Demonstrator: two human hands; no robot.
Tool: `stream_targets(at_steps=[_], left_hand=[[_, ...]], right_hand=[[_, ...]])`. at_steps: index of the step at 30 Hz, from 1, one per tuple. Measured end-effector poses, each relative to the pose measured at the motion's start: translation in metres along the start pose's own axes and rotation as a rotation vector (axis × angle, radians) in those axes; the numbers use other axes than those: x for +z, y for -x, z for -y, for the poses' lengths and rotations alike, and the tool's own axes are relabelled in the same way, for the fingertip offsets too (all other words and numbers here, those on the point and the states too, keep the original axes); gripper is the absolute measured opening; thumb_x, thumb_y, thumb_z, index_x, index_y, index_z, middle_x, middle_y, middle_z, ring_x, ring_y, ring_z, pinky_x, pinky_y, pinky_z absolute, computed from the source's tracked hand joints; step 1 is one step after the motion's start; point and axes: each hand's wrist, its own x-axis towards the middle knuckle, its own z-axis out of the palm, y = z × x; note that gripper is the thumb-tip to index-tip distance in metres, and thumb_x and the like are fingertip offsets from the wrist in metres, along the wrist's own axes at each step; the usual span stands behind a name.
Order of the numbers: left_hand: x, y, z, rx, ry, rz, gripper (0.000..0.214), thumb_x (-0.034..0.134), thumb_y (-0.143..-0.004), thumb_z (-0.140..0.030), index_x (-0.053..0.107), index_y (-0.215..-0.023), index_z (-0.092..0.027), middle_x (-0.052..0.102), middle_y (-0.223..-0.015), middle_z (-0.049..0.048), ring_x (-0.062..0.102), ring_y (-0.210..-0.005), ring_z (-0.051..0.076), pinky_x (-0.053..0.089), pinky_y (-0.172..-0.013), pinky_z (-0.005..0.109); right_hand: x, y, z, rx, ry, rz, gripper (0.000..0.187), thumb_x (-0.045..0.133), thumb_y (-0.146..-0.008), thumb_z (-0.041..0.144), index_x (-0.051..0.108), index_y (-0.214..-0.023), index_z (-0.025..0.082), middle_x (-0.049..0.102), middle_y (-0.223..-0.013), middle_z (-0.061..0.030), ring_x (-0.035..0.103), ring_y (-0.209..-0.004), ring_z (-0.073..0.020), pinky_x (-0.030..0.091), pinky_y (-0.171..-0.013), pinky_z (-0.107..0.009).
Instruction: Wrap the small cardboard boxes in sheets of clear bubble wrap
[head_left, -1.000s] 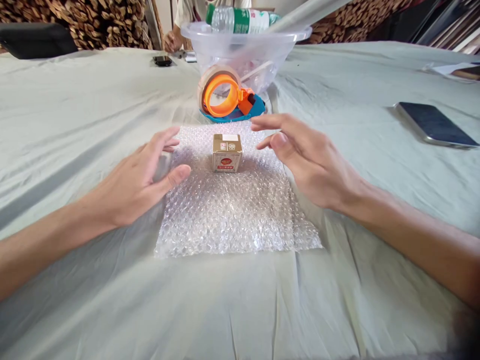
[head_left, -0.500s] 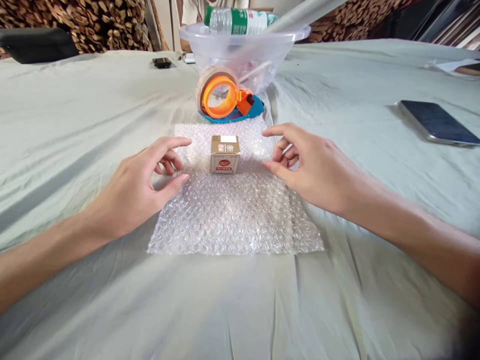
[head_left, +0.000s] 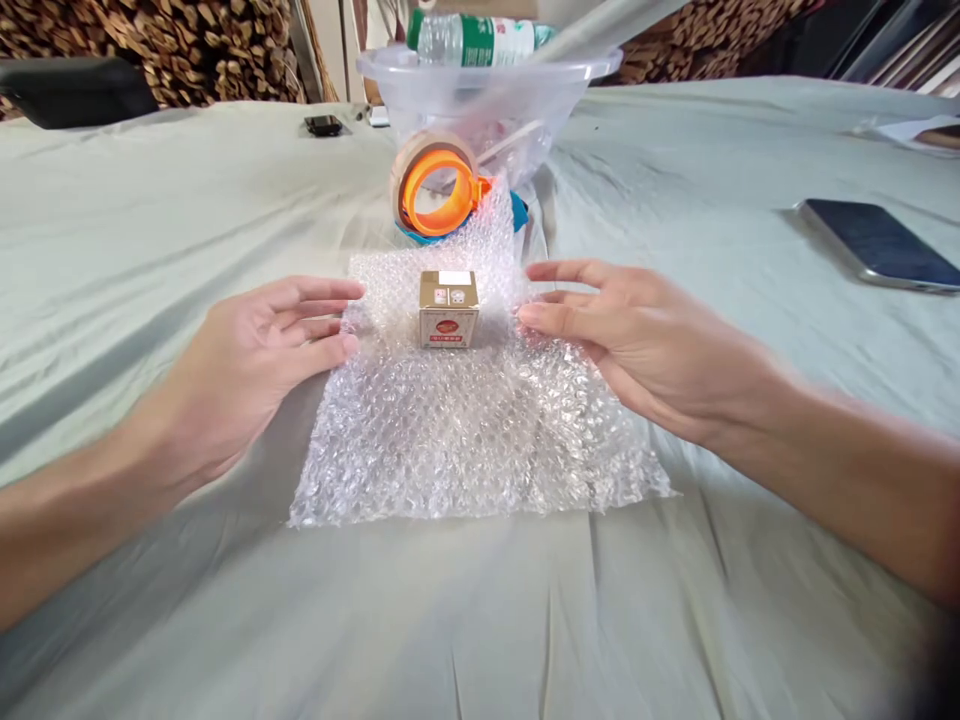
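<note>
A small brown cardboard box (head_left: pixel 448 308) with a red label stands on a sheet of bubble wrap (head_left: pixel 465 430) spread on the pale green cloth. My left hand (head_left: pixel 255 365) lies at the sheet's left edge, fingers stretched toward the box and holding nothing. My right hand (head_left: pixel 645 340) is at the sheet's right edge, with its thumb on the wrap and its fingers behind it. The wrap's far right part stands lifted up behind the box. Neither hand touches the box.
An orange tape dispenser (head_left: pixel 439 185) with a tape roll stands just behind the wrap, in front of a clear plastic basin (head_left: pixel 487 95) holding a water bottle (head_left: pixel 472 38). A phone (head_left: pixel 877 245) lies at the right, a small dark device (head_left: pixel 324 125) at the far left.
Both hands closed in on the sheet's side edges. The far right part of the bubble wrap has risen behind the box. The box has stayed put.
</note>
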Motion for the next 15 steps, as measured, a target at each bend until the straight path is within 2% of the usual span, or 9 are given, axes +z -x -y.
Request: stream_targets(at_steps=[3,4,6,9,12,15], left_hand=[[0.003,0.005,-0.002,-0.018,0.043,-0.057,0.043,0.095,-0.083,-0.033,0.084,-0.124,-0.027,0.082,-0.13,0.007,0.076,-0.126,0.031,0.06,-0.124,0.056],[0.004,0.006,-0.003,-0.015,0.049,-0.075,0.04,0.094,-0.084,-0.032,0.085,-0.123,-0.027,0.083,-0.128,0.0068,0.077,-0.122,0.03,0.062,-0.122,0.055],[0.006,0.008,-0.005,-0.017,0.058,-0.099,0.035,0.09,-0.088,-0.028,0.086,-0.123,-0.027,0.084,-0.124,0.0063,0.078,-0.117,0.028,0.065,-0.116,0.051],[0.009,0.009,-0.01,-0.055,0.079,-0.106,0.028,0.086,-0.092,-0.027,0.087,-0.12,-0.025,0.085,-0.119,0.0065,0.078,-0.114,0.026,0.069,-0.105,0.042],[0.011,0.009,-0.011,-0.072,0.106,-0.081,0.02,0.081,-0.096,-0.027,0.089,-0.113,-0.022,0.086,-0.113,0.0078,0.079,-0.109,0.025,0.07,-0.099,0.039],[0.011,0.01,-0.008,-0.049,0.081,-0.042,0.021,0.079,-0.099,-0.031,0.09,-0.115,-0.022,0.087,-0.11,0.0082,0.079,-0.101,0.024,0.071,-0.094,0.039]], right_hand=[[0.002,0.002,0.003,-0.006,0.098,-0.035,0.011,0.088,-0.091,0.027,0.08,-0.097,0.025,0.074,-0.082,-0.0038,0.067,-0.071,-0.0206,0.06,-0.063,-0.037],[0.003,0.002,0.004,-0.029,0.127,-0.035,0.009,0.087,-0.092,0.027,0.08,-0.089,0.025,0.071,-0.078,-0.0036,0.062,-0.066,-0.0192,0.055,-0.059,-0.035],[0.005,0.002,0.005,-0.061,0.115,-0.003,0.017,0.087,-0.093,0.028,0.078,-0.079,0.025,0.068,-0.073,-0.0033,0.058,-0.062,-0.0181,0.049,-0.054,-0.033],[0.008,0.002,0.006,-0.063,-0.005,0.058,0.017,0.084,-0.096,0.029,0.076,-0.081,0.025,0.071,-0.074,-0.0029,0.062,-0.064,-0.0191,0.051,-0.054,-0.032],[0.012,0.004,0.006,-0.069,-0.033,0.117,0.013,0.076,-0.102,0.032,0.078,-0.091,0.026,0.078,-0.085,-0.0028,0.071,-0.072,-0.0203,0.06,-0.062,-0.033],[0.015,0.007,0.008,-0.077,-0.036,0.195,0.025,0.066,-0.112,0.041,0.082,-0.099,0.026,0.084,-0.097,-0.0055,0.079,-0.084,-0.0246,0.065,-0.072,-0.038]])
